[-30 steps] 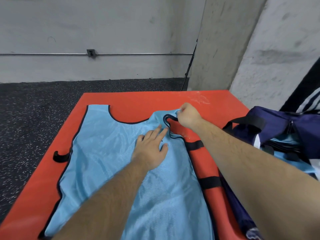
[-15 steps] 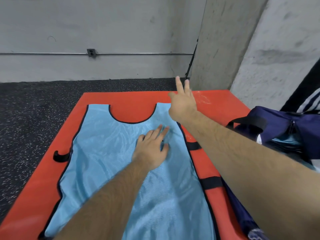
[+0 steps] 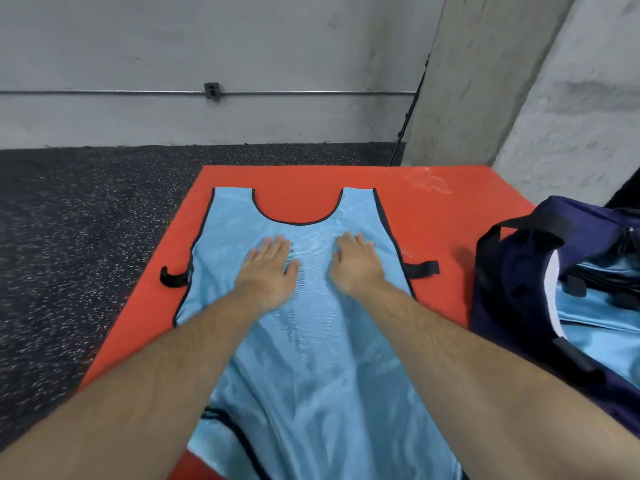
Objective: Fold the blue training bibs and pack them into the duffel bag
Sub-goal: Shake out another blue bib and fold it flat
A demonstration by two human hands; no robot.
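The blue bib (image 3: 311, 341) is thin mesh cloth with a soft sheen; its edges carry dark cloth binding. The red mat (image 3: 433, 220) under it looks matt and finely grained. At 9 o'clock the floor (image 3: 86, 237) is rough speckled rubber. At 12 o'clock the wall (image 3: 242, 46) is matt concrete with a metal pipe (image 3: 311, 93). At 3 o'clock the duffel bag (image 3: 512, 271) is woven cloth.

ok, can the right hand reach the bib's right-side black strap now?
Probably yes: the right hand rests flat on the bib close beside the strap, and nothing lies between them.
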